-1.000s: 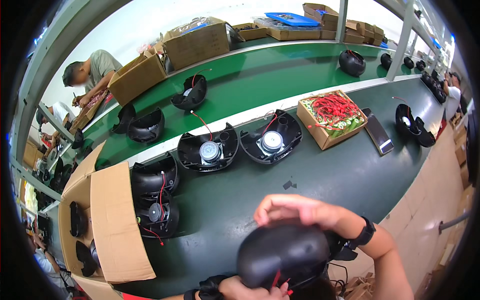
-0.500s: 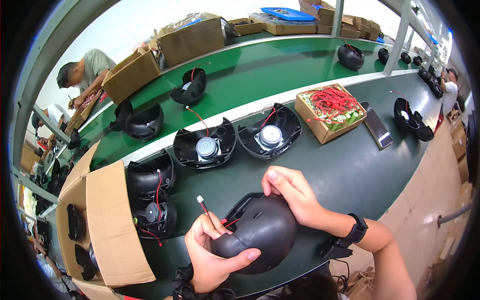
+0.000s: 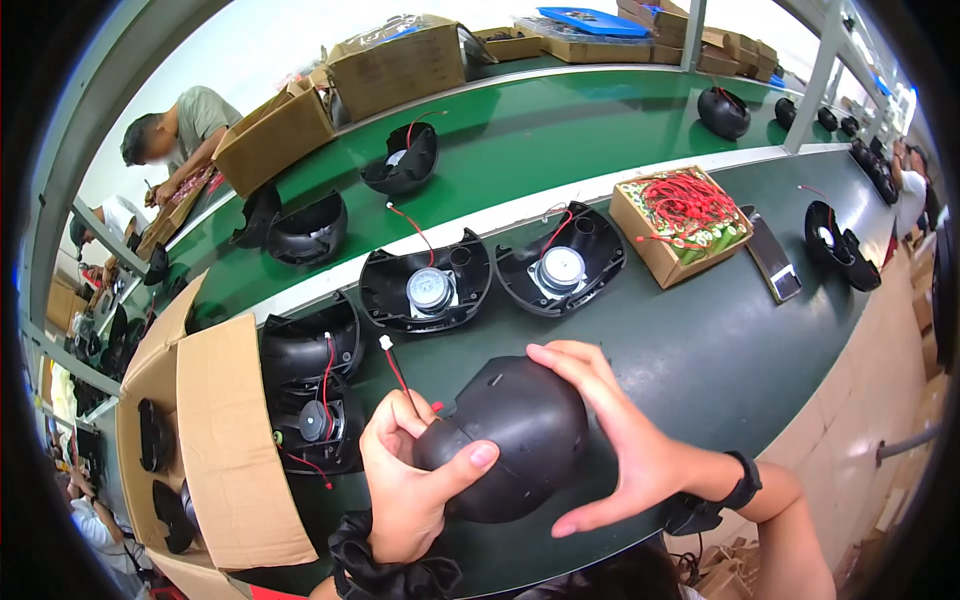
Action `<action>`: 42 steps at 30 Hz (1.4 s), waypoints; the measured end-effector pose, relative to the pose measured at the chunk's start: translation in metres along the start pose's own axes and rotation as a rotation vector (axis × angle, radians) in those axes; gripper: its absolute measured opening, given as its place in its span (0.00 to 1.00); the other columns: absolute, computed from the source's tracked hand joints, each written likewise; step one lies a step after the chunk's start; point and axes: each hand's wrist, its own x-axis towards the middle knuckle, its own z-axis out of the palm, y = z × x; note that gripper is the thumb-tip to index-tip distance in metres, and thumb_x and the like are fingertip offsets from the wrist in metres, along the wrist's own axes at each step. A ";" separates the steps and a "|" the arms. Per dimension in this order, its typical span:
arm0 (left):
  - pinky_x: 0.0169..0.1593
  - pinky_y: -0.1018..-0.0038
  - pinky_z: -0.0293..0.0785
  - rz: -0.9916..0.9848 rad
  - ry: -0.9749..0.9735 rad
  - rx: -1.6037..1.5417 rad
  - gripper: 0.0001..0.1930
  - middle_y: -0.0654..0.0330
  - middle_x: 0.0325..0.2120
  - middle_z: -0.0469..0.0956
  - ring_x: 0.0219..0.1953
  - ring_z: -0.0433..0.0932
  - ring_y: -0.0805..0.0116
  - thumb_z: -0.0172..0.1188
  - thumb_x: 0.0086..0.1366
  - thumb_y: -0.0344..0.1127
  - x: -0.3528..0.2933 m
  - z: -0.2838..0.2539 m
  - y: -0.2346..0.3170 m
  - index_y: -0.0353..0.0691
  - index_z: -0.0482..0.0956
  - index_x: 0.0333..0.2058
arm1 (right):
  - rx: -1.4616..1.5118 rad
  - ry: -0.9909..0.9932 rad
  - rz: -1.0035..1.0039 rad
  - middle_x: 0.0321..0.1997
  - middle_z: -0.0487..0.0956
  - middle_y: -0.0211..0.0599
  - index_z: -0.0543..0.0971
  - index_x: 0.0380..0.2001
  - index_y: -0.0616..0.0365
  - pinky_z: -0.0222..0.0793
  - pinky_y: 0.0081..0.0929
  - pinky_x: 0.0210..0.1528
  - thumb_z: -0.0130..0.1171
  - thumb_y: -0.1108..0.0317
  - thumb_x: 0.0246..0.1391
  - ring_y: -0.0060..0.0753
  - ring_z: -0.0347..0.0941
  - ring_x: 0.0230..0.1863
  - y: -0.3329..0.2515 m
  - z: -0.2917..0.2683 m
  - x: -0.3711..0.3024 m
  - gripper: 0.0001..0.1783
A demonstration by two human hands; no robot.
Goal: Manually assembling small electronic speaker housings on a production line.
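Note:
My left hand (image 3: 405, 490) grips a black rounded plastic shell (image 3: 530, 430) by its left end, thumb across the outside and fingers tucked behind. A red and black wire (image 3: 401, 376) with a white plug rises by those fingers. At the shell's upper right edge, the fingertips of my right hand (image 3: 640, 455) rest on it. That hand is open, its thumb spread well away from the shell. The shell's smooth outer side faces up, so its inside is hidden. Beyond it lie two half shells, one left (image 3: 378, 285) and one right (image 3: 603, 250), each holding a round speaker.
A cardboard box (image 3: 240, 450) of black parts stands at left, beside more half shells (image 3: 320, 350). Farther right are a box of red wires (image 3: 690, 205), a phone (image 3: 773, 260) and another open shell (image 3: 840, 245). A green belt (image 3: 540, 115) runs behind; people work at both sides.
The shell has tilted upward in my left hand. My right hand has gone from curled fingers at its top edge to a spread grasp shape along its right side. The view has shifted slightly.

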 end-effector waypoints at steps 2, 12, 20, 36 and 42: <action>0.33 0.81 0.64 0.021 0.005 0.049 0.25 0.68 0.23 0.64 0.26 0.63 0.81 0.75 0.40 0.27 0.003 0.004 0.000 0.45 0.60 0.23 | 0.057 0.059 0.012 0.62 0.49 0.53 0.45 0.65 0.62 0.46 0.44 0.65 0.76 0.50 0.29 0.54 0.46 0.65 0.001 0.011 -0.004 0.66; 0.37 0.81 0.67 0.022 -0.036 0.106 0.27 0.68 0.25 0.65 0.28 0.67 0.81 0.76 0.37 0.27 0.002 0.004 0.000 0.44 0.61 0.25 | 0.087 0.107 -0.004 0.61 0.53 0.50 0.54 0.63 0.59 0.48 0.42 0.65 0.73 0.52 0.36 0.50 0.50 0.65 0.012 -0.001 -0.002 0.54; 0.40 0.78 0.70 0.266 -0.150 0.410 0.31 0.61 0.25 0.70 0.30 0.71 0.76 0.82 0.30 0.34 -0.016 0.004 -0.004 0.42 0.61 0.23 | 0.285 0.211 0.090 0.59 0.55 0.41 0.65 0.57 0.52 0.58 0.36 0.61 0.76 0.63 0.33 0.39 0.54 0.63 0.018 -0.023 -0.018 0.46; 0.26 0.78 0.55 0.852 -0.133 0.958 0.33 0.68 0.20 0.64 0.21 0.60 0.73 0.83 0.21 0.48 -0.015 -0.022 -0.022 0.45 0.64 0.18 | -0.803 0.701 0.380 0.48 0.66 0.42 0.70 0.37 0.59 0.63 0.33 0.52 0.71 0.74 0.27 0.40 0.66 0.49 0.011 -0.108 -0.126 0.28; 0.28 0.69 0.62 0.926 -0.316 0.800 0.26 0.61 0.21 0.70 0.24 0.67 0.61 0.79 0.32 0.42 -0.018 -0.023 -0.024 0.41 0.70 0.24 | -0.649 0.727 0.572 0.42 0.73 0.35 0.72 0.35 0.60 0.64 0.28 0.41 0.73 0.68 0.29 0.32 0.69 0.42 0.014 -0.147 -0.176 0.27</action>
